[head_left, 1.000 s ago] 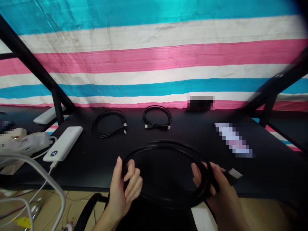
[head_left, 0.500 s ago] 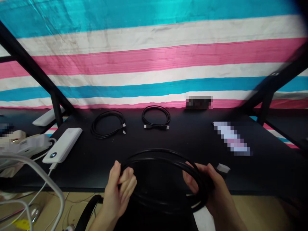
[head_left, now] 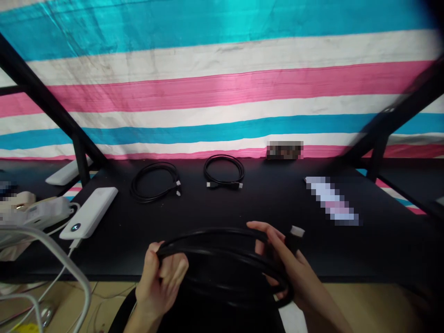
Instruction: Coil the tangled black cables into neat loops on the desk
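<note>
A thick black cable [head_left: 222, 252], wound into a loose coil, hangs above the desk's front edge. My left hand [head_left: 163, 277] is closed around the coil's left side. At the right side, my right hand [head_left: 289, 263] has the loops between its thumb and fingers, with the index finger stretched out and other fingers partly behind the cable. A cable plug [head_left: 296, 237] with a whitish cap sticks up beside the right hand. Two thinner black cables lie coiled farther back: a left coil [head_left: 131, 185] and a middle coil [head_left: 204, 169], both with pale-capped plugs.
On the black desk [head_left: 215, 208], a white power bank [head_left: 92, 212] with a plugged-in cord lies left. Blurred out are a phone-like object [head_left: 331, 201] at right and a dark item [head_left: 284, 150] behind. White adapters [head_left: 45, 212] crowd the left; black frame bars [head_left: 52, 111] flank the striped sheet.
Both hands and the coil have moved slightly down and left. The right index finger has stretched out, and the capped plug has shifted left, closer to that hand's fingers.
</note>
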`<state>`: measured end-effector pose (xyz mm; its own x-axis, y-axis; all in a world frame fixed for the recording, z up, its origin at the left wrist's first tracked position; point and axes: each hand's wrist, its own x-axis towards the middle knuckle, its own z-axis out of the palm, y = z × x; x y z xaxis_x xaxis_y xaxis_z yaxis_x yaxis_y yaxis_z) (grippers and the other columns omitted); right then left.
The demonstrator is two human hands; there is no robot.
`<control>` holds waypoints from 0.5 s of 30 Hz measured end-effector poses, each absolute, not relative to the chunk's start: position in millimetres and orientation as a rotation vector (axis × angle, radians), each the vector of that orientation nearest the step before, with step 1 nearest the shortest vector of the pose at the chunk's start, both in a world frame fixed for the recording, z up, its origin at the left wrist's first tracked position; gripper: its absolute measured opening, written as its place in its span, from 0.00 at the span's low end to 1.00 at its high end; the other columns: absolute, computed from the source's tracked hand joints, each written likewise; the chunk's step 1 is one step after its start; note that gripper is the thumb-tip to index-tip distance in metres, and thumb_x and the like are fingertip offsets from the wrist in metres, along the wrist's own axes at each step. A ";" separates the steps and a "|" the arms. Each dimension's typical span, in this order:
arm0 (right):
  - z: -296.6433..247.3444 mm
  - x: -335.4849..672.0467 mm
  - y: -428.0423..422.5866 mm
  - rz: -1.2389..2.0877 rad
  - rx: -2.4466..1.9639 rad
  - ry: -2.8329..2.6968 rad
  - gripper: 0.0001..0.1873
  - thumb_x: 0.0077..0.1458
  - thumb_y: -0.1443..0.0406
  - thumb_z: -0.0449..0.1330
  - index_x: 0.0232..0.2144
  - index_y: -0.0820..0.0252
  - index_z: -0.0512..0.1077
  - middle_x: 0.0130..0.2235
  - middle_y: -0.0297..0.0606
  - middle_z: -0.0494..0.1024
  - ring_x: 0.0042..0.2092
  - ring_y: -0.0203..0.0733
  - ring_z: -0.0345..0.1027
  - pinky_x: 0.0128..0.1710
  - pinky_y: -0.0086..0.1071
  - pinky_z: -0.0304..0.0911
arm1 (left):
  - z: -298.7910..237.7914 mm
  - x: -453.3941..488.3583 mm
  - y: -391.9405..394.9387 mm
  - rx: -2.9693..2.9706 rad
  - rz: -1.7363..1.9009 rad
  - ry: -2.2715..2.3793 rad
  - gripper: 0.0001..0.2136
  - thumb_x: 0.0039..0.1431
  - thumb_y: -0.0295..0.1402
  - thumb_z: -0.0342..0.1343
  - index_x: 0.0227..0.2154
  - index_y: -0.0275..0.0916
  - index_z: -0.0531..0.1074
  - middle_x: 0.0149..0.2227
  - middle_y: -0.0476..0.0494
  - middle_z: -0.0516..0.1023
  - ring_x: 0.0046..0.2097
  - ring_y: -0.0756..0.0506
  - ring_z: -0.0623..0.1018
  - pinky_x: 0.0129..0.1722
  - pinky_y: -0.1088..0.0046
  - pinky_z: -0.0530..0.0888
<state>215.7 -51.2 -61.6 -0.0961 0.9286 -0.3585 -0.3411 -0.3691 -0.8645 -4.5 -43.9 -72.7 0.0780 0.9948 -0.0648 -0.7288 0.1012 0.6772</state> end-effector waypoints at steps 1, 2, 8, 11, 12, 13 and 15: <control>-63.9 215.8 -49.9 1.671 -1.167 -0.773 0.25 0.53 0.47 0.58 0.48 0.53 0.67 0.19 0.26 0.71 0.12 0.27 0.58 0.10 0.18 0.47 | -73.6 -5.6 -44.8 0.574 1.411 0.638 0.21 0.46 0.50 0.64 0.14 0.39 0.65 0.10 0.58 0.49 0.14 0.56 0.54 0.18 0.81 0.64; -66.2 216.4 -49.0 1.693 -1.158 -0.796 0.24 0.54 0.47 0.57 0.48 0.53 0.67 0.19 0.26 0.71 0.12 0.28 0.59 0.10 0.19 0.48 | -74.5 -7.1 -45.0 0.630 1.433 0.653 0.19 0.45 0.49 0.64 0.17 0.40 0.69 0.11 0.56 0.53 0.15 0.56 0.57 0.18 0.79 0.65; -72.4 223.7 -50.4 1.898 -0.983 -0.984 0.32 0.60 0.45 0.45 0.23 0.61 0.75 0.21 0.38 0.76 0.24 0.35 0.72 0.24 0.26 0.64 | -80.7 -18.6 -33.8 1.144 1.549 0.595 0.17 0.52 0.50 0.57 0.23 0.41 0.77 0.18 0.47 0.68 0.20 0.49 0.69 0.20 0.72 0.70; -69.4 225.8 -51.4 1.863 -0.935 -1.049 0.36 0.62 0.47 0.43 0.13 0.60 0.71 0.25 0.42 0.77 0.34 0.39 0.73 0.31 0.28 0.65 | -81.1 -19.1 -29.7 1.128 1.569 0.618 0.17 0.52 0.51 0.57 0.20 0.42 0.74 0.17 0.49 0.64 0.19 0.50 0.66 0.19 0.72 0.67; -68.2 226.2 -51.8 1.879 -0.927 -1.055 0.35 0.62 0.48 0.44 0.13 0.60 0.71 0.25 0.42 0.77 0.34 0.40 0.73 0.31 0.29 0.64 | -80.3 -17.5 -29.0 1.112 1.543 0.623 0.19 0.51 0.52 0.57 0.17 0.41 0.71 0.15 0.50 0.61 0.18 0.50 0.64 0.19 0.72 0.66; -67.3 226.3 -52.3 1.911 -0.918 -1.061 0.34 0.62 0.49 0.44 0.14 0.60 0.72 0.24 0.41 0.76 0.34 0.40 0.73 0.30 0.29 0.64 | -79.3 -15.2 -28.5 1.104 1.499 0.615 0.23 0.51 0.53 0.56 0.13 0.40 0.66 0.13 0.52 0.56 0.16 0.51 0.61 0.18 0.72 0.64; -66.4 225.5 -53.3 1.987 -0.884 -1.112 0.31 0.61 0.50 0.47 0.16 0.61 0.74 0.24 0.41 0.76 0.32 0.41 0.73 0.28 0.29 0.62 | -77.3 -9.1 -27.6 1.108 1.382 0.547 0.29 0.51 0.56 0.54 0.09 0.39 0.53 0.10 0.54 0.47 0.14 0.54 0.53 0.16 0.73 0.57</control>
